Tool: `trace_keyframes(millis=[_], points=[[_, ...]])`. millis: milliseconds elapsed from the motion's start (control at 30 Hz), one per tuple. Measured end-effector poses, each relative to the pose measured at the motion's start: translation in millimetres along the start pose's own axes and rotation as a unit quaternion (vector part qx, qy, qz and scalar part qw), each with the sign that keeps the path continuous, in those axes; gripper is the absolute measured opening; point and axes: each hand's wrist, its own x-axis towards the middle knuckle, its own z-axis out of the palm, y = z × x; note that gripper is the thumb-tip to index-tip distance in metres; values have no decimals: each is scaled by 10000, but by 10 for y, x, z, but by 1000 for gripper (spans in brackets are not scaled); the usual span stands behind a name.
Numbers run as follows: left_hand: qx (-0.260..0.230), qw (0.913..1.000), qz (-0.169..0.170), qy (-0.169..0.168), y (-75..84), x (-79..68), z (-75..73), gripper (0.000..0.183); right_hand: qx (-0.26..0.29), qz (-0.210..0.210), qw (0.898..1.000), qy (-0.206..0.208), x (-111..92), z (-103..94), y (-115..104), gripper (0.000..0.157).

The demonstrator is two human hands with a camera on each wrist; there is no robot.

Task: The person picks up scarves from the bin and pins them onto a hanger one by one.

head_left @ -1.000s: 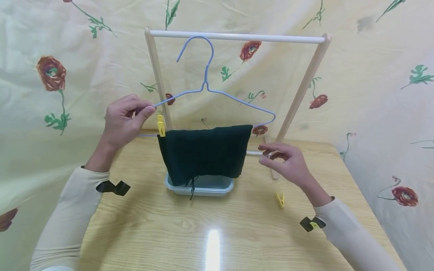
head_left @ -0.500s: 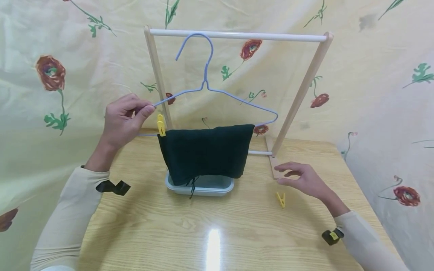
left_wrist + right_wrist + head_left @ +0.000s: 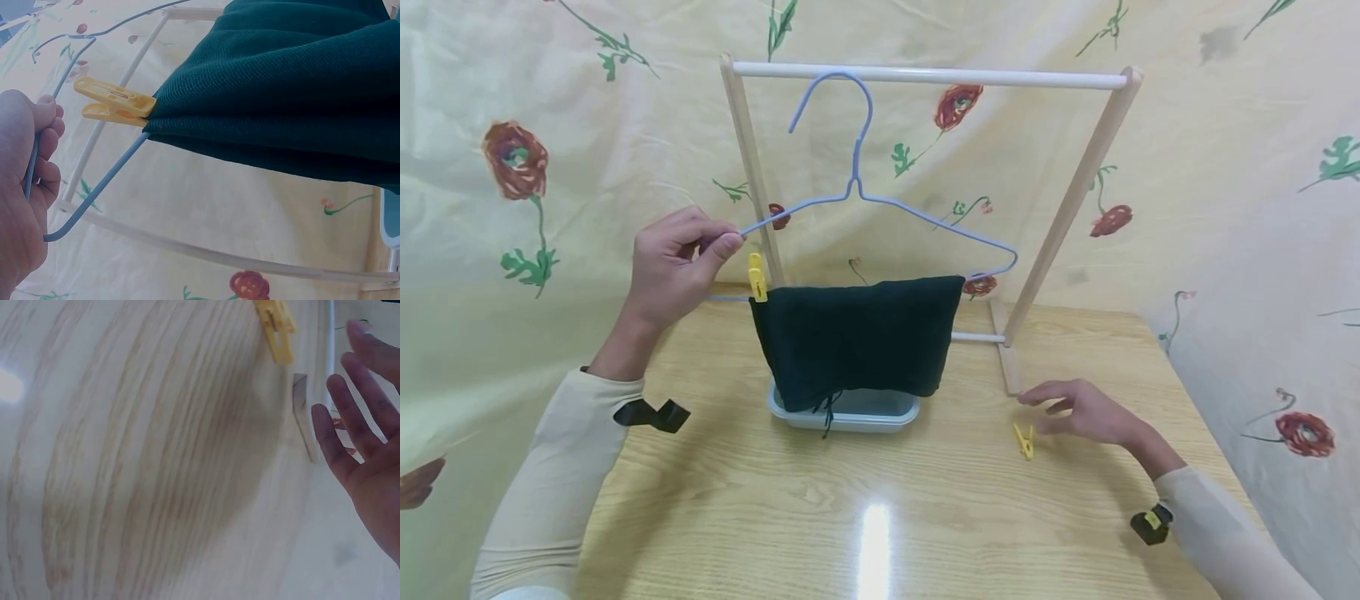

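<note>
My left hand (image 3: 673, 265) grips the left shoulder of a blue wire hanger (image 3: 856, 162), holding it upright in the air. Dark green cloth (image 3: 857, 337) with thin strings at its lower edge is folded over the hanger's bottom bar. One yellow clothespin (image 3: 757, 279) clamps the cloth's left end to that bar; the left wrist view shows this clothespin (image 3: 115, 101) side on. A second yellow clothespin (image 3: 1025, 442) lies on the table. Beside it hovers my right hand (image 3: 1086, 412), fingers loosely extended and holding nothing, as the right wrist view of the hand (image 3: 375, 450) also shows.
Behind the hanger stands a wooden rack with a white top rail (image 3: 970, 77) and slanted legs; its right foot (image 3: 1009, 371) lies near my right hand. A pale blue tray (image 3: 872, 423) sits below the cloth. Flowered fabric (image 3: 1225, 208) hangs around the wooden table (image 3: 760, 517).
My right hand has left the area by the cloth's right end and moved down and right to the loose clothespin. My left hand keeps its hold on the hanger, almost unmoved.
</note>
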Motion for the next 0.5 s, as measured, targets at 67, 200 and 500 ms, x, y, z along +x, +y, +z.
trace_keyframes(millis=[67,200,500], points=[[9,10000,-21,-15,4,-4,-4,14,59,28,9998,-214,3,6,46,39],[21,10000,-69,-48,9,-12,-12,15,83,61,9987,-500,23,24,117,38],[32,9999,-110,-107,-2,-28,-18,16,-146,-186,9967,-780,86,74,191,43]])
